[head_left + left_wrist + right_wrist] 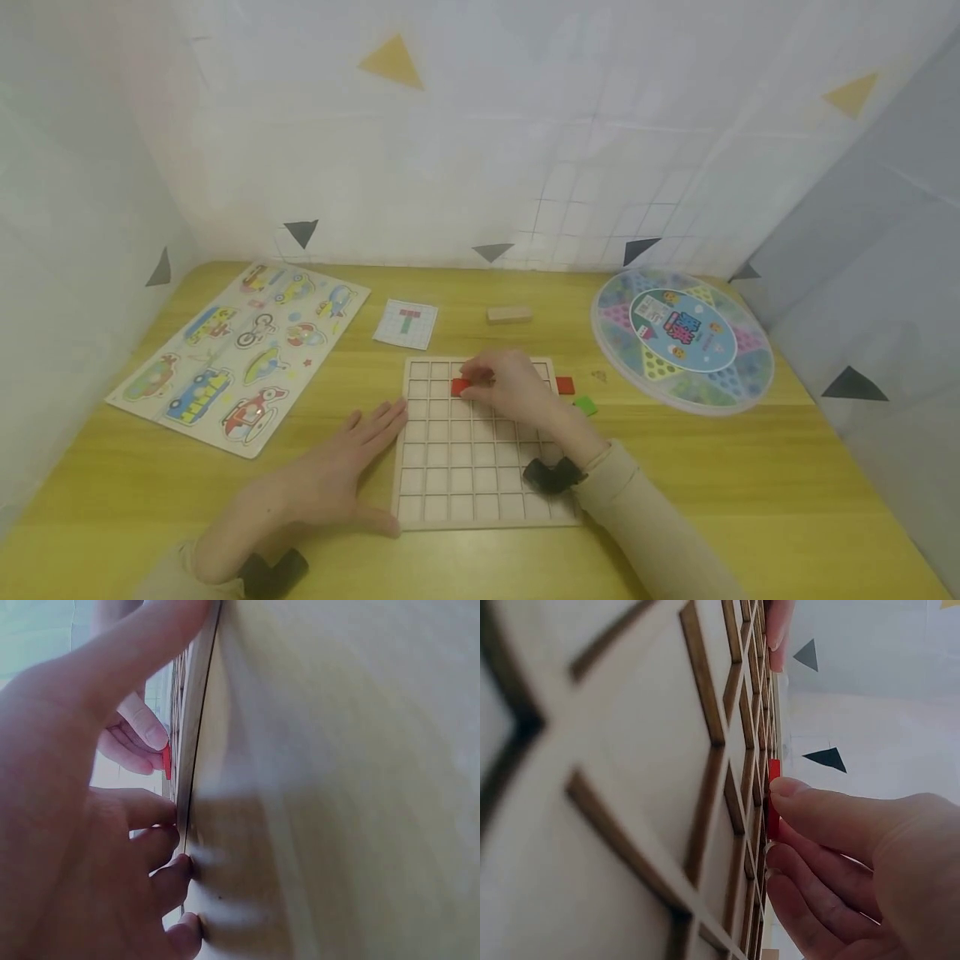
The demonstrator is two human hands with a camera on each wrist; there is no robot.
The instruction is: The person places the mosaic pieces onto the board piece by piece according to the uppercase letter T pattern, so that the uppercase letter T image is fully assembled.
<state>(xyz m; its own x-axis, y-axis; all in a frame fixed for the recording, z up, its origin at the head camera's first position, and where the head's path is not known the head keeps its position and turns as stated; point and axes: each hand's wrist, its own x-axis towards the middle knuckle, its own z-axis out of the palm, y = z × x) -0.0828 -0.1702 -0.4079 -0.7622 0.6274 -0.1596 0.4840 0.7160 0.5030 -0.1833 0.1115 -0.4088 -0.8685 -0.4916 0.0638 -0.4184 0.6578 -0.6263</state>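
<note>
A square-gridded wooden board (461, 481) lies on the yellow wood-grain table. My right hand (513, 387) is over its upper part, pinching a small red square tile (457, 387) between thumb and fingers. In the right wrist view this red tile (773, 821) stands out at the board's surface, under the thumb tip. My left hand (330, 479) lies spread along the board's left side, fingertips and thumb at its edge. Another red tile (565, 385) and a green tile (585, 406) lie by the board's right edge, beside my right wrist.
Behind the board are a gridded card (420, 329) with a red and green T pattern and a small wooden block (509, 315). A vehicle picture puzzle (300, 367) lies at left, a round star-patterned game disc (682, 329) at right. Patterned walls (480, 150) enclose the table.
</note>
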